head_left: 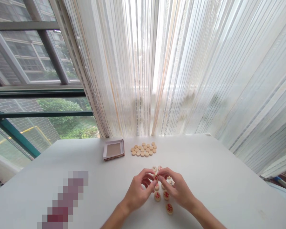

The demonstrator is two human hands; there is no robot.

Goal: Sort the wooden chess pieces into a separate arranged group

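Between the fingertips of both hands is a round wooden Chinese chess piece (156, 177) with a red character facing up. My left hand (141, 187) pinches it from the left, and my right hand (175, 187) meets it from the right. Around and below the hands lie more pieces: a red-marked piece (157, 196), another red-marked piece (166, 195) beside it, and a red-marked piece (169, 208) nearest me. Past the fingertips sit a dark-marked piece (154, 169) and a red-marked piece (160, 168). My right hand partly covers a dark-marked piece (171, 183).
A group of blank-faced wooden pieces (143, 150) lies farther back on the white table (85, 159). Left of them stands a shallow open box (123, 149). Striped curtains (143, 79) hang behind the table's far edge. A pixelated patch covers the left front.
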